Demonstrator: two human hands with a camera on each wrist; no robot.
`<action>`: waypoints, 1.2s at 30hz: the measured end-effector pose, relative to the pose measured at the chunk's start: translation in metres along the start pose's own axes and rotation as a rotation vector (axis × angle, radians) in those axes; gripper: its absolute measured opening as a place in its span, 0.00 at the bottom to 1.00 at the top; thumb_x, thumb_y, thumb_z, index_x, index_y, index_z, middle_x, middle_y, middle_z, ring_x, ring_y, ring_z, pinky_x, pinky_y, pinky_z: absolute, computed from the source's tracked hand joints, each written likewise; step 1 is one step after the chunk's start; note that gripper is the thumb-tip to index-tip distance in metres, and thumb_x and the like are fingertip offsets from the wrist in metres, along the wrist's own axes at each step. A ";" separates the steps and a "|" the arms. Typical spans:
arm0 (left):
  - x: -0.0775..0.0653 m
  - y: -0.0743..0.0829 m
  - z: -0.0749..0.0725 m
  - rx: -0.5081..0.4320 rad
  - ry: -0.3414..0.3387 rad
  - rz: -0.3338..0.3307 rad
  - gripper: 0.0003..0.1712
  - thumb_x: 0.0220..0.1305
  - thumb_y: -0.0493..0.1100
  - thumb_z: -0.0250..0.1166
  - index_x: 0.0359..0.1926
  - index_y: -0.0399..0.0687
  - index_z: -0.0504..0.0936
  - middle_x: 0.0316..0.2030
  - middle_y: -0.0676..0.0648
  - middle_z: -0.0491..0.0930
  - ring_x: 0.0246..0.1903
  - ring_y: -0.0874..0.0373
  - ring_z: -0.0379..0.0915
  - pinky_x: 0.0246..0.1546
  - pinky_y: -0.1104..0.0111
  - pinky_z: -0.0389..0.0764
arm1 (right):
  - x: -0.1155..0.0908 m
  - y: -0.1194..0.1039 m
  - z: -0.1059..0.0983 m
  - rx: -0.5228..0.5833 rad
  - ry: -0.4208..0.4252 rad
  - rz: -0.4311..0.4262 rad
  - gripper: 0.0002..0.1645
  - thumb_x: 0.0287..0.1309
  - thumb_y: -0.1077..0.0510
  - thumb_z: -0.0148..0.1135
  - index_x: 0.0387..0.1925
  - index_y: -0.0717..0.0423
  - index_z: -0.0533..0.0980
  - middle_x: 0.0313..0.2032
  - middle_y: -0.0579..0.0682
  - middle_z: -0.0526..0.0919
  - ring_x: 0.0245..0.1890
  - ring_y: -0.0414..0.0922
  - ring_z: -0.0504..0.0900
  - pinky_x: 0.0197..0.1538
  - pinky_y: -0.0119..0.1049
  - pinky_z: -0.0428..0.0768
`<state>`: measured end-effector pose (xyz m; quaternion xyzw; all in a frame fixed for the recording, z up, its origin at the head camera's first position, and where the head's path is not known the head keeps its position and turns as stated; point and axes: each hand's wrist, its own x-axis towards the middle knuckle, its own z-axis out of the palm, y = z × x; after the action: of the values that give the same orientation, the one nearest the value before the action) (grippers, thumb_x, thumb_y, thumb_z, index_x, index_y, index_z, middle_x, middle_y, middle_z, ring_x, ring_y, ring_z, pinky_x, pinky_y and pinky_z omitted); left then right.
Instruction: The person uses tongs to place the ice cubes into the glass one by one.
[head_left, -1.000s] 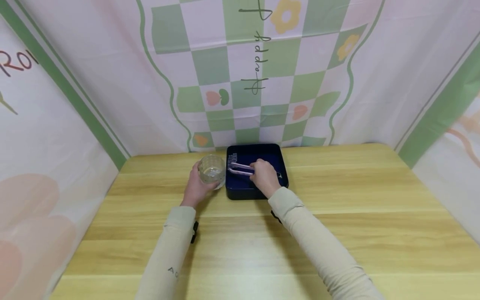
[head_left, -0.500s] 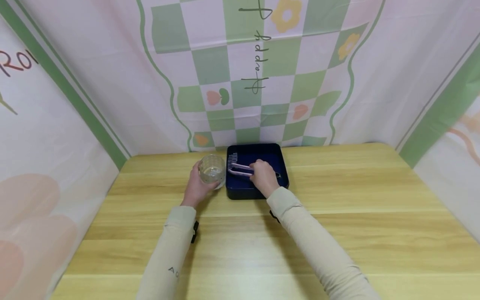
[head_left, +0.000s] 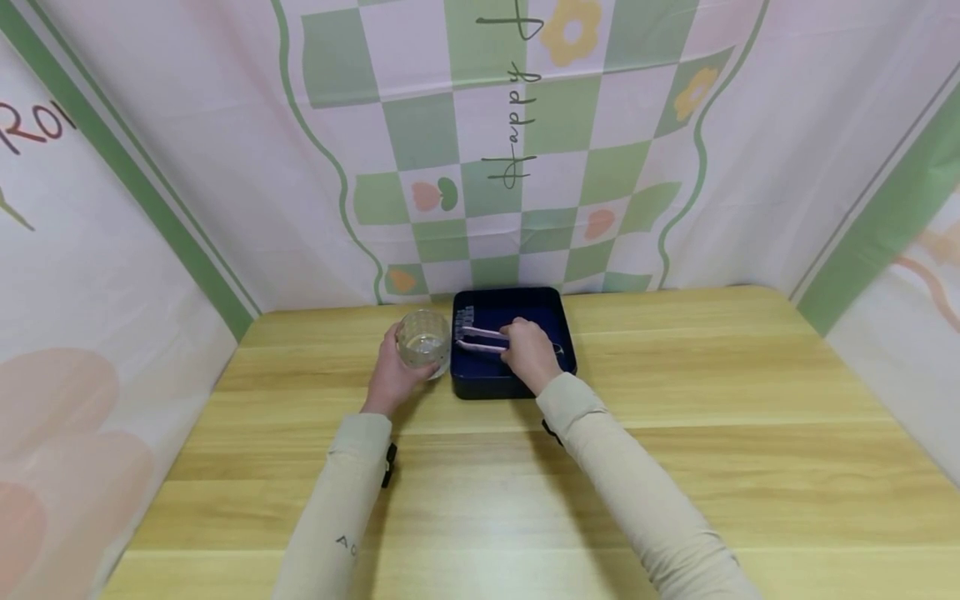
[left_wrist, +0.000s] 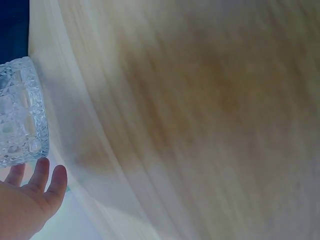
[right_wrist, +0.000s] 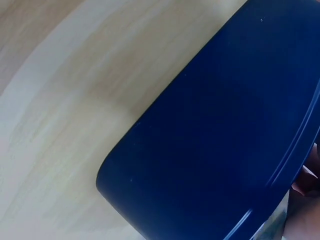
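Note:
My left hand [head_left: 393, 373] grips a clear drinking glass [head_left: 424, 340] around its side, fingers on the left and thumb across the front. Its patterned wall [left_wrist: 20, 112] shows at the left edge of the left wrist view. The glass stands just left of a dark blue square tray [head_left: 491, 388]. Over that tray, my right hand [head_left: 529, 355] pinches pink tweezers [head_left: 483, 347], their arms apart and tips pointing left. Close to the tips, small clear pieces [head_left: 465, 318] lie along the tray's left wall. Whether the tips touch any piece is too small to tell.
A small shiny thing [head_left: 558, 350] lies inside the tray's right side, partly behind the right hand. The tray sits at the back of the wooden table [head_left: 675, 467], near a patterned cloth backdrop [head_left: 491, 192]. The right wrist view mostly shows the tray's outer wall [right_wrist: 200, 130].
The tweezers' tips stand slightly farther apart than a second ago. My left hand and the glass have stayed in place.

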<state>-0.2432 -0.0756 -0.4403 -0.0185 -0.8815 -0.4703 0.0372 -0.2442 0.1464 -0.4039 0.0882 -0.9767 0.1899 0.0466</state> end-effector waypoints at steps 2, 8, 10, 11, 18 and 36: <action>0.000 0.000 0.000 0.001 0.001 0.001 0.56 0.46 0.41 0.76 0.71 0.40 0.51 0.68 0.35 0.60 0.69 0.41 0.57 0.71 0.48 0.59 | 0.000 0.000 0.000 -0.005 0.004 0.002 0.22 0.51 0.65 0.67 0.50 0.64 0.79 0.44 0.60 0.82 0.47 0.56 0.81 0.51 0.45 0.82; 0.000 -0.001 0.000 0.004 0.001 -0.003 0.56 0.46 0.42 0.76 0.71 0.41 0.52 0.68 0.36 0.60 0.69 0.42 0.57 0.71 0.48 0.60 | 0.000 0.002 -0.002 0.009 0.002 0.016 0.22 0.52 0.65 0.66 0.51 0.63 0.79 0.46 0.61 0.82 0.47 0.56 0.81 0.50 0.46 0.82; 0.000 -0.001 0.000 0.009 0.000 -0.004 0.56 0.46 0.42 0.76 0.71 0.41 0.52 0.68 0.36 0.60 0.68 0.42 0.57 0.70 0.48 0.60 | 0.000 0.002 -0.002 0.015 0.006 0.016 0.22 0.52 0.65 0.66 0.51 0.63 0.79 0.46 0.61 0.81 0.48 0.56 0.80 0.50 0.46 0.82; 0.001 -0.001 0.000 0.011 0.000 -0.005 0.56 0.46 0.42 0.76 0.71 0.41 0.52 0.68 0.36 0.60 0.68 0.42 0.57 0.70 0.49 0.60 | 0.001 0.002 -0.002 0.014 0.010 0.012 0.22 0.52 0.65 0.66 0.51 0.64 0.79 0.46 0.61 0.82 0.47 0.56 0.80 0.50 0.46 0.82; 0.001 -0.002 0.000 0.000 -0.006 0.001 0.56 0.46 0.41 0.76 0.71 0.40 0.51 0.68 0.35 0.60 0.68 0.41 0.57 0.70 0.48 0.60 | 0.002 0.000 0.000 0.010 0.001 -0.014 0.22 0.53 0.66 0.65 0.52 0.65 0.78 0.47 0.61 0.81 0.49 0.57 0.80 0.52 0.46 0.81; 0.002 -0.004 0.001 -0.010 -0.001 0.003 0.56 0.46 0.41 0.76 0.71 0.41 0.52 0.68 0.36 0.61 0.68 0.41 0.58 0.71 0.49 0.59 | 0.003 -0.004 0.000 -0.076 0.043 -0.067 0.20 0.52 0.66 0.66 0.49 0.64 0.80 0.47 0.61 0.82 0.48 0.56 0.81 0.53 0.44 0.81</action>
<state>-0.2458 -0.0774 -0.4437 -0.0204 -0.8791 -0.4747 0.0374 -0.2461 0.1418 -0.4023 0.1152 -0.9785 0.1528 0.0771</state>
